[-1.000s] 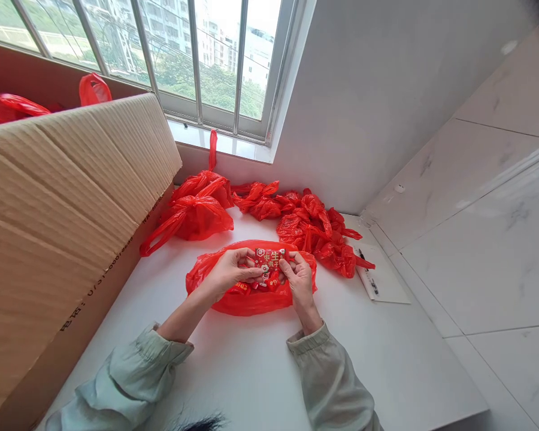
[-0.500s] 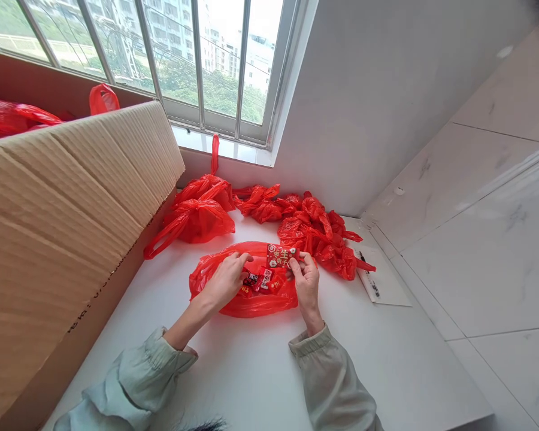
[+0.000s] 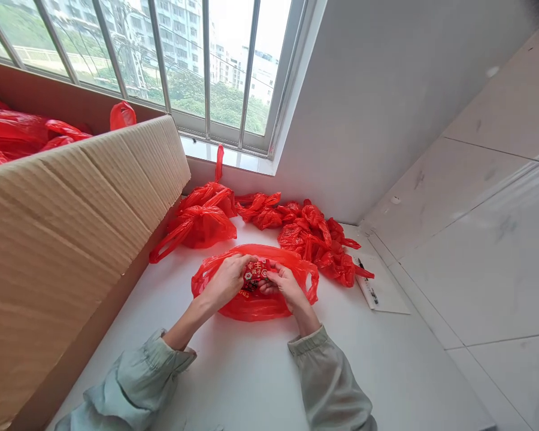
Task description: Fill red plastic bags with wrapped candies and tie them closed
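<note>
Packet: small flat red packet (image 3: 256, 270) is sitting mid-frame, just above the open bag's contents; fingers are covering both ends, so its pale printed characters are showing only in part.
Right hand: right hand (image 3: 288, 288) is pinching the packet's right end, thumb lying on the front; lower fingers are curling underneath, partly hidden.
Left hand: left hand (image 3: 228, 279) is bending over the packet's left end, fingertips touching its upper left; thumb is hiding behind the hand, so cannot tell whether it's gripping.
Open bag: thin, crinkled red plastic bag (image 3: 257, 312) is spreading into a wide oval under both hands, loop handle standing out at right.
Bag contents: glossy wrapped pieces (image 3: 243, 294) are peeking out below the packet; hands are blocking most, count unclear.
Knotted bags: shiny, lumpy red bags (image 3: 312, 230) are crowding along the wall, centre to centre right, overlapping, contents not showing; more tied bags (image 3: 206, 226) are bunching left of centre.
Box: ridged brown cardboard box (image 3: 90, 206) is filling the left side, running off the frame; red plastic (image 3: 15, 133) is bulging inside, upper left, bottom hidden.
Notepad: white pad (image 3: 390, 294) is lying right of centre, bags covering its upper left part; dark pen (image 3: 374, 294) is resting on it.
Sleeves: elastic-cuffed grey-green sleeves (image 3: 335, 377) are running off the bottom edge.
Table: smooth white tabletop (image 3: 247, 374) is carrying everything.
</note>
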Available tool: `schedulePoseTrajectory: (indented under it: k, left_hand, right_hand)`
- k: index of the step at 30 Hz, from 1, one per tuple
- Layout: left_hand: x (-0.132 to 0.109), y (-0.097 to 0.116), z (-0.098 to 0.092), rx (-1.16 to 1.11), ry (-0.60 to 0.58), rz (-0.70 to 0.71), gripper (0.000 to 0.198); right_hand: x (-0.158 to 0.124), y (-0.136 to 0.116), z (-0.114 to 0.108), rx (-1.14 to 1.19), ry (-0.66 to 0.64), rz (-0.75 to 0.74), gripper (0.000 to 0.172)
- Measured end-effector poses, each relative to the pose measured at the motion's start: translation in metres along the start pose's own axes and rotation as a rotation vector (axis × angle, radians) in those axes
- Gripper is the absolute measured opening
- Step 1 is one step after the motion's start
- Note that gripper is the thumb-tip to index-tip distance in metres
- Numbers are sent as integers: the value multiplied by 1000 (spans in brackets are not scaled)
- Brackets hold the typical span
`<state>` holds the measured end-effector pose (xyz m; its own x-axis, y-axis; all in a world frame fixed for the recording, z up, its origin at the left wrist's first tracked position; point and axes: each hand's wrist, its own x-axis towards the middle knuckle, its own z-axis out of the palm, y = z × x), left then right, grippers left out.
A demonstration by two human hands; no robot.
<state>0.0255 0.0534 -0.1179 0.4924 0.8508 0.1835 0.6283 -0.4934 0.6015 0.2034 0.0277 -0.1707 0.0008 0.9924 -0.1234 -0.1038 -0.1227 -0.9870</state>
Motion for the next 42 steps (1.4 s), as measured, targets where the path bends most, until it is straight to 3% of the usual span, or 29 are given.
schedulePoseTrajectory:
  k: [3,7,13,17,22,26,32,38,42]
  left_hand:
    - [-1,1,1,17,34,3,41]
    - [-1,1,6,20,10,67,29]
    - [3,-6,20,31,-56,118,31]
    - [0,-17,26,98,-53,83,26]
    - [-5,-26,32,161,-74,75,34]
    - [-4,-25,31,204,-81,87,36]
    - [-2,-19,26,212,-121,104,9]
    - [-3,-15,25,105,-120,74,16]
    - [0,-8,22,-6,-78,35,19]
  right_hand:
    - [4,3,1,-46,34,-41,47]
    - [3,8,-8,-161,127,-137,38]
    - [-2,5,-6,-370,128,-291,31]
    - [-5,6,-4,-486,218,-371,29]
    - [-4,15,-12,-580,334,-385,27]
    - [-1,20,-10,-628,288,-464,23]
    - [2,26,-5,-703,223,-587,19]
    - [3,29,-6,-751,216,-643,13]
    - [-1,27,-5,-741,182,-697,19]
